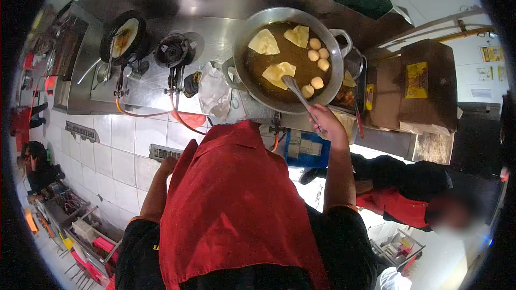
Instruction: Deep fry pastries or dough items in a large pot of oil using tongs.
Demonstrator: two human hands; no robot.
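Note:
My right hand (pixel 328 121) grips the handle of a metal spoon (pixel 299 93). The spoon's head lies over a pale folded wrapper (pixel 277 73) at the near side of a large two-handled metal pan (pixel 238 54). Brown oil (pixel 292 58) fills the pan's bottom. Farther back in it float two more wrappers, one at the left (pixel 264 42) and one at the centre (pixel 297 36). Several round pale balls (pixel 317 83) sit along the right side. My left hand (pixel 169 165) hangs low beside my red apron (pixel 229 209), which partly hides it, so its fingers cannot be made out.
Left of the pan are a crumpled plastic bag (pixel 213 90), a bare gas burner (pixel 172 50) and a dark frying pan (pixel 139 50). Orange gas hoses (pixel 141 113) hang at the counter's front. Cardboard boxes (pixel 433 58) stand at right. Another person (pixel 387 181) is close on my right.

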